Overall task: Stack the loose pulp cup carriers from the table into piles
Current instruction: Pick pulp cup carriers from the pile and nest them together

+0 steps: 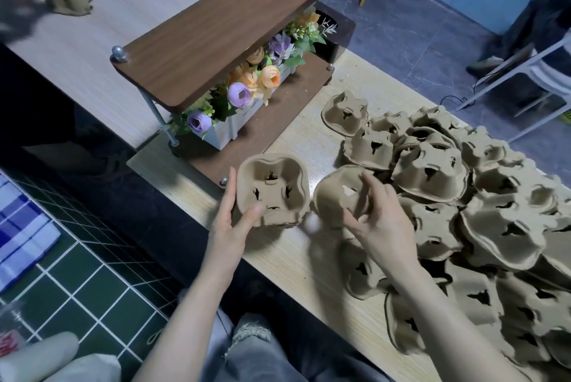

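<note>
Two pulp cup carriers are held above the near-left end of the surface (278, 261), one in each hand.

The left carrier (273, 190) is held with its cup opening turned up toward the camera; it is roughly square, so no long axis can be told. It is grasped at its left rim by the left hand (230, 221), thumb on the near edge. The right carrier (336, 196) is tilted, its hollow facing up and left, and is pinched by the curled fingers of the right hand (380, 221). The two carriers are just beside each other, apart. A loose heap of carriers (463, 196) is spread to the right. A wooden shelf (228, 23) with flowers (247, 88) bounds the far-left side. Bare surface is seen beneath the hands, near the front edge.
</note>
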Demonstrator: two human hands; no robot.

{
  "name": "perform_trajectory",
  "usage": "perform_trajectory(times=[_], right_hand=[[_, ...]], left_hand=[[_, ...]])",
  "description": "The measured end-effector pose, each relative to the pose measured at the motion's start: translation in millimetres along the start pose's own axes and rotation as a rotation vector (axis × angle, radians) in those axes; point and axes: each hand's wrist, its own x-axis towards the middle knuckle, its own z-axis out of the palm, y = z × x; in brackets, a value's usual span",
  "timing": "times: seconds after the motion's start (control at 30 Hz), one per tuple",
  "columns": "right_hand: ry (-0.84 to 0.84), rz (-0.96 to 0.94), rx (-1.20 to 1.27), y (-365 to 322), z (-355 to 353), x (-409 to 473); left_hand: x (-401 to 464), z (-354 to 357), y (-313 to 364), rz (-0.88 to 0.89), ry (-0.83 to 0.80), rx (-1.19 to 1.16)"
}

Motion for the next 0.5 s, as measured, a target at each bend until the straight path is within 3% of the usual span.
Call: perform_trajectory(times=[0.1, 0.2, 0.33, 0.5], right_hand=[[0.111, -0.043, 0.082, -7.2, -13.1, 1.8], [0.116, -0.042, 0.232, -17.6, -24.1, 3.9], [0.134, -0.064, 0.425, -31.9, -38.5, 3.4], [0.123, -0.222, 0.476, -58.0, -37.7, -3.7]], left_hand=[[2.1, 3.9, 2.3, -0.018, -0.046, -0.006], [0.4, 7.2, 6.1, -0.010, -0.016, 0.025], [-8.9, 12.6, 11.5, 0.085, 0.041, 0.211], [-16.7, 16.9, 22.3, 0.101, 0.037, 0.094]])
